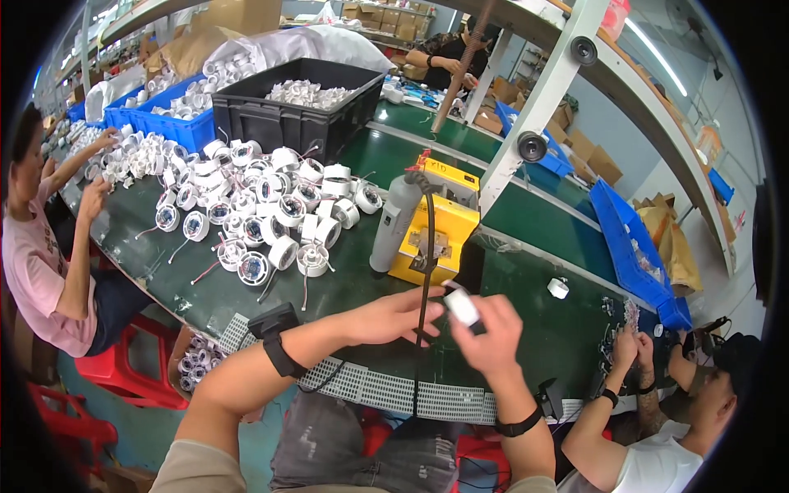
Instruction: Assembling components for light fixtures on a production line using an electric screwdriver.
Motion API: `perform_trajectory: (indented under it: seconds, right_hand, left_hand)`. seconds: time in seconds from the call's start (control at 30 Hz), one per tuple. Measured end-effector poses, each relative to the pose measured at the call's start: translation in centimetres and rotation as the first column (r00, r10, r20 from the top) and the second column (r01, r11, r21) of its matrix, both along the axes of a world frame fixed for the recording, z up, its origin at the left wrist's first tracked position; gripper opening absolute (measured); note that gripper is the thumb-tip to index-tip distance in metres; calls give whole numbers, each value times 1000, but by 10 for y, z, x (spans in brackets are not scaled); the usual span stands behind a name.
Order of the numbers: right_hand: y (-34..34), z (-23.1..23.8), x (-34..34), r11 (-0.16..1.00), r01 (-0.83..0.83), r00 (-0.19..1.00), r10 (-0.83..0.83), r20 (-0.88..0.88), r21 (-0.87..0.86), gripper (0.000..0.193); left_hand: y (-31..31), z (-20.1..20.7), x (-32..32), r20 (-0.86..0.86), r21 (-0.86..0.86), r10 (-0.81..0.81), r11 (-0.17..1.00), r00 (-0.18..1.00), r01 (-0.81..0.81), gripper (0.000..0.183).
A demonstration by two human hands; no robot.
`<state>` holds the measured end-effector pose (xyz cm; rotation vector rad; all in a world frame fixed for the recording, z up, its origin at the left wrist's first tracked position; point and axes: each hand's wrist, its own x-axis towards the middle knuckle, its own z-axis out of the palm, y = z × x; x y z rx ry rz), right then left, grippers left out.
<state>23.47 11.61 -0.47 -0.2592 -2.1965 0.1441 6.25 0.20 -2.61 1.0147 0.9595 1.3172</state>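
Grip: right hand [493, 333] pinching small white rectangular piece [463, 308] (left hand [390, 319] fingers loosely spread); leftward drift could snag it on upright black cable [430, 246].

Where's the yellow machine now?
The yellow machine: head view, just right of centre on the green table, grey cylinder at its left, beyond the left hand and right hand.

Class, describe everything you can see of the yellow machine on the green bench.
The yellow machine is boxy, with a smooth, painted-looking finish, and stands upright on the green bench, right of the pile of white parts. A metal fitting sits low on its front. A grey cylinder stands close by its left side; whether they join is unclear. A black cable passes in front of it, perhaps touching.
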Motion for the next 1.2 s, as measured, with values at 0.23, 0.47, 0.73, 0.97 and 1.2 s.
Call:
perform_trajectory:
  seconds: [0.23,0.47,0.73,0.97,1.2]
  right_hand:
    - [-12,12,-14,967,-229,973,225,-44,-111,30]
    - [21,-9,-10,570,-198,909,412,68,-797,22]
    - [15,-11,-6,139,-232,878,456,-145,-963,25]
    - [18,-13,-5,68,-200,896,417,-155,-977,17]
    - [13,-19,-3,59,-353,828,484,-283,-934,5]
  left_hand:
    - [2,4,-10,192,-31,-98,994,976,106,41]
    - [0,16,-14,67,-41,-103,994,992,106,44]
    - [1,9,-11,-52,36,53,998,997,-52,38]
    - [2,2,-13,-52,53,68,996,996,-65,36]
    - [3,6,-16,310,-169,40,986,950,13,43]
